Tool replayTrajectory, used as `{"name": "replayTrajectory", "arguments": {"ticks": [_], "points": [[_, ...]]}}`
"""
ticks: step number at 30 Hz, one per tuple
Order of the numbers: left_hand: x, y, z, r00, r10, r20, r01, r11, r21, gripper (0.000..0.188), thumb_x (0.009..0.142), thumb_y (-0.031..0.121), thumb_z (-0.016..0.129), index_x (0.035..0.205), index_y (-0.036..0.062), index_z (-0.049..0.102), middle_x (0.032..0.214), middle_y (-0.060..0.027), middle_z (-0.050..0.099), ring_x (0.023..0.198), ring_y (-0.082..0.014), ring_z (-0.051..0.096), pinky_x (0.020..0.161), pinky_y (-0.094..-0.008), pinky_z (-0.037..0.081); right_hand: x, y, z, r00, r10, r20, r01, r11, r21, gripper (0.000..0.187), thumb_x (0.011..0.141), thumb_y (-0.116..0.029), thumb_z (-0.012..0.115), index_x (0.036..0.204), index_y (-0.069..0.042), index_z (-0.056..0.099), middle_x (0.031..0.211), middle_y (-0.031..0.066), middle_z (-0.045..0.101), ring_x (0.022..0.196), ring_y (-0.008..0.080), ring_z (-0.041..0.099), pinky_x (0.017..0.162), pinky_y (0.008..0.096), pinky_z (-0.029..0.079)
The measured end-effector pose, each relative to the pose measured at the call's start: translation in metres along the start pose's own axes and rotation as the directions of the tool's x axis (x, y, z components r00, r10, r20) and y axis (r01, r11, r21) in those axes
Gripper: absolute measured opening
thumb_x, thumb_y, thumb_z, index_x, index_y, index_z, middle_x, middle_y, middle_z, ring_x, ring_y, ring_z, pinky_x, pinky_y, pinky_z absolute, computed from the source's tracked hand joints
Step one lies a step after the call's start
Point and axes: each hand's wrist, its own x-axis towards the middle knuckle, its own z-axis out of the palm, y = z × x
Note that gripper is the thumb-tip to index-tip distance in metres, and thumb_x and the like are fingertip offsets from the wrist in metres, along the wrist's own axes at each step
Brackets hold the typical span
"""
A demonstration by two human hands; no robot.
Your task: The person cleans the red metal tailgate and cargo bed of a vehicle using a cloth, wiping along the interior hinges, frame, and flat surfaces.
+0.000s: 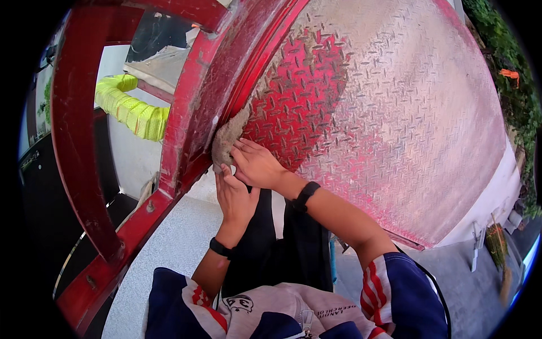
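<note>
A greyish-brown, dusty cloth lies bunched in the corner where the red frame meets the red tread plate. My right hand reaches across from the right, its fingers bent and pressed onto the cloth's lower right side. Just below it, my left hand points up with fingers stretched out, their tips touching the cloth's lower end. The two hands touch or overlap near the right fingertips. Pale dust coats most of the plate, while a patch beside the cloth shows bright red with raised treads.
Red frame bars rise at the left, with a yellow-green wrapped hose behind them. A pale speckled surface lies below the frame. At the right are a broom, grey floor and green plants.
</note>
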Motion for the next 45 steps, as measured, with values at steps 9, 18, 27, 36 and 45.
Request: {"name": "replayTrajectory", "arguments": {"ticks": [9, 18, 27, 36, 45], "points": [[-0.014, -0.007, -0.009, 0.993, 0.009, -0.12, -0.014, 0.999, -0.046, 0.085, 0.08, 0.016, 0.074, 0.133, -0.0165, 0.017, 0.132, -0.0471, 0.039, 0.123, -0.0553, 0.045, 0.109, -0.0548, 0.033, 0.018, 0.008, 0.023, 0.984, -0.157, 0.081, 0.139, 0.97, 0.197, 0.059, 0.074, -0.019, 0.059, 0.125, 0.007, 0.044, 0.112, 0.0291, 0.061, 0.118, 0.0424, 0.055, 0.113, 0.0488, 0.036], [0.0, -0.009, -0.005, 0.948, -0.317, -0.039, 0.177, 0.622, -0.763, 0.082, 0.089, 0.006, 0.06, 0.147, -0.0005, 0.002, 0.143, -0.0487, 0.025, 0.139, -0.0534, 0.029, 0.115, -0.0506, 0.02, 0.03, 0.004, 0.02, 0.958, -0.238, 0.158, 0.277, 0.907, -0.317, 0.057, 0.086, -0.016, 0.057, 0.14, -0.004, 0.045, 0.126, 0.0068, 0.063, 0.124, 0.0162, 0.056, 0.122, 0.0496, 0.012], [0.028, -0.012, 0.006, 0.958, -0.23, -0.173, 0.065, 0.759, -0.648, 0.075, 0.089, 0.01, 0.061, 0.142, -0.0029, 0.01, 0.138, -0.0456, 0.037, 0.131, -0.0534, 0.041, 0.11, -0.0505, 0.03, 0.04, 0.01, -0.005, 0.954, -0.219, 0.203, 0.298, 0.748, -0.593, 0.061, 0.087, -0.019, 0.056, 0.144, -0.003, 0.04, 0.128, 0.0031, 0.061, 0.123, 0.0118, 0.055, 0.122, 0.0513, 0.008], [0.094, 0.005, 0.014, 0.965, -0.064, -0.254, -0.061, 0.888, -0.455, 0.074, 0.084, 0.007, 0.058, 0.141, -0.0058, 0.013, 0.134, -0.0393, 0.047, 0.12, -0.0511, 0.051, 0.103, -0.0496, 0.04, 0.068, 0.043, -0.057, 0.98, -0.175, 0.098, 0.197, 0.747, -0.634, 0.055, 0.088, -0.015, 0.053, 0.14, -0.001, 0.045, 0.117, 0.0053, 0.066, 0.118, 0.0152, 0.059, 0.121, 0.0522, 0.012], [0.174, 0.038, 0.002, 0.898, 0.193, -0.396, -0.286, 0.939, -0.192, 0.077, 0.083, 0.006, 0.065, 0.141, -0.01, 0.017, 0.133, -0.0365, 0.046, 0.118, -0.0504, 0.05, 0.101, -0.0517, 0.042, 0.096, 0.081, -0.111, 0.984, -0.142, -0.105, 0.052, 0.802, -0.595, 0.056, 0.088, -0.017, 0.054, 0.141, -0.006, 0.042, 0.109, 0.0069, 0.069, 0.111, 0.0212, 0.064, 0.121, 0.052, 0.016]]}}
